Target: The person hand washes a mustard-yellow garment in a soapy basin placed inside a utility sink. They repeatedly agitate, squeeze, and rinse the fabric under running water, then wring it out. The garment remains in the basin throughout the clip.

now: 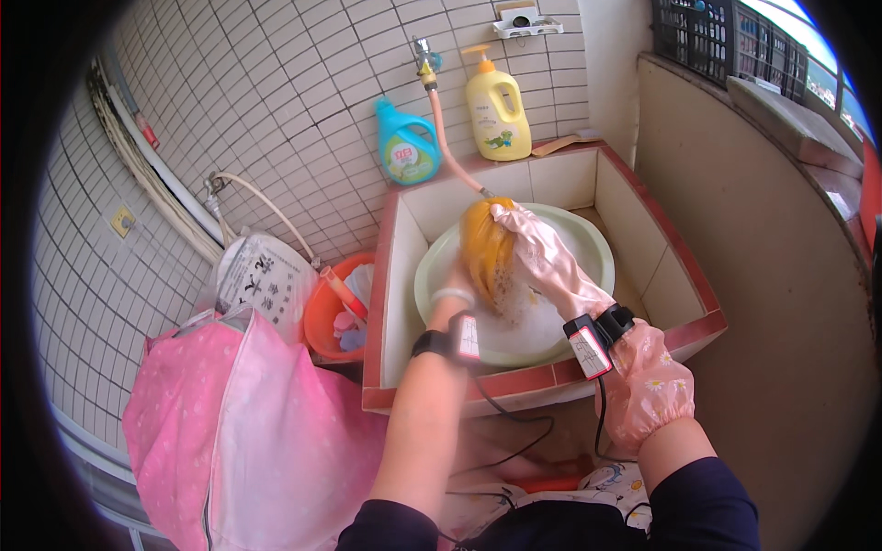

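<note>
A wet yellow cloth [487, 241] hangs bunched over a pale green basin [602, 250] of sudsy water [528, 332]. My right hand [516, 223], in a long pink rubber glove, is closed on the cloth's upper part. Bare and smeared by motion, my left hand [457, 277] is at the cloth's left side, with a white band at the wrist. Its fingers are hidden behind the cloth, so whether it grips cannot be told. The basin stands inside a tiled sink [643, 220] with a red rim.
A blue detergent bottle [407, 147] and a yellow pump bottle [498, 110] stand on the back rim. A pink hose [447, 138] runs from the wall tap [424, 62] towards the basin. Left of the sink are an orange bucket [322, 317] and a pink-covered bulky object [248, 422].
</note>
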Tool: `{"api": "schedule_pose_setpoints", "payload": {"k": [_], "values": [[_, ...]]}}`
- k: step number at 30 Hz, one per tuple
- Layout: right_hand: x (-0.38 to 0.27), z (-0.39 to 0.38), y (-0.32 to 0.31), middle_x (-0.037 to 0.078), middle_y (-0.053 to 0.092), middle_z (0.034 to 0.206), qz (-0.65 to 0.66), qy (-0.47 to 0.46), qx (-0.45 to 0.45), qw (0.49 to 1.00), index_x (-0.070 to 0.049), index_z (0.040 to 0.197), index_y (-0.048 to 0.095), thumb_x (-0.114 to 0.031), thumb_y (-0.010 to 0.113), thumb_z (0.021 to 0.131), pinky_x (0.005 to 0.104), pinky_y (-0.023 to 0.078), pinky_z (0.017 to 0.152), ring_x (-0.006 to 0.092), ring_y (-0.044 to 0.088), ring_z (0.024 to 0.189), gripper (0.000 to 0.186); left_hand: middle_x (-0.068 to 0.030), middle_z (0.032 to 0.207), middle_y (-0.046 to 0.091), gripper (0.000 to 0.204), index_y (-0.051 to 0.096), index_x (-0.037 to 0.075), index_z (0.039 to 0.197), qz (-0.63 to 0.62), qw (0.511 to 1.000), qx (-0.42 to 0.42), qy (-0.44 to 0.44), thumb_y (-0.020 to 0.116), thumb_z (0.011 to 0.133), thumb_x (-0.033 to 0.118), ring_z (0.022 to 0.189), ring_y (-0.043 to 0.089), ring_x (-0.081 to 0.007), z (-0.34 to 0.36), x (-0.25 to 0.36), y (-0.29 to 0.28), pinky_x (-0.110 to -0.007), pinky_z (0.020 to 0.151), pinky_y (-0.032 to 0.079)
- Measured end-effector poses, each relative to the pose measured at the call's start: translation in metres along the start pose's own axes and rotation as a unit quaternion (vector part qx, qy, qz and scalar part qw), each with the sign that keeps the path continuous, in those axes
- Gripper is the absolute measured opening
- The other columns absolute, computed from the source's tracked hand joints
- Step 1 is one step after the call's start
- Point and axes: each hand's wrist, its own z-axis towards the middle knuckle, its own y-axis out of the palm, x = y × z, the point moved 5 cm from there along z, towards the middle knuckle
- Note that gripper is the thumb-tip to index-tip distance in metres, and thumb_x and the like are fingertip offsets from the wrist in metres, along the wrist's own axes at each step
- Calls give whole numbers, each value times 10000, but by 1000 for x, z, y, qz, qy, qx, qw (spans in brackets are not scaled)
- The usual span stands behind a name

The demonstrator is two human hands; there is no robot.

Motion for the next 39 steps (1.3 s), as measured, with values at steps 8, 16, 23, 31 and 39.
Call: {"api": "schedule_pose_setpoints", "payload": {"k": [8,16,23,31,39], "values": [[4,13,34,235,695,1146,-254,70,-30,964,43,1269,587,-544,752,807,412,508,967,340,672,1126,765,-156,1295,625,567,557,-12,1350,-20,997,-19,74,493,1052,466,1094,634,-290,-24,7,24,-433,976,518],[17,18,13,205,730,953,-249,129,130,951,27,990,711,-397,683,893,423,527,846,315,708,928,436,-155,1239,621,530,563,-22,1296,-149,989,-8,-13,485,1061,447,1072,641,-314,-51,20,65,-459,989,526],[30,1,-49,43,645,942,-30,121,66,990,64,1037,654,-507,709,889,275,446,821,145,573,851,592,-79,1064,639,339,622,36,1141,45,982,93,157,660,992,338,911,618,-201,-29,45,30,-355,802,513],[46,20,-51,24,648,932,144,44,3,989,92,1164,594,-61,577,929,232,467,819,89,587,861,281,-84,1079,687,473,625,83,1309,471,880,-33,52,707,851,168,927,660,-211,-28,43,19,-399,783,544],[61,27,-45,60,647,931,202,90,-46,974,52,1246,573,-76,687,913,273,504,812,131,611,855,375,-132,1142,720,597,600,-30,1331,543,815,-195,49,750,766,92,1008,687,-208,-61,30,68,-317,886,530]]}}
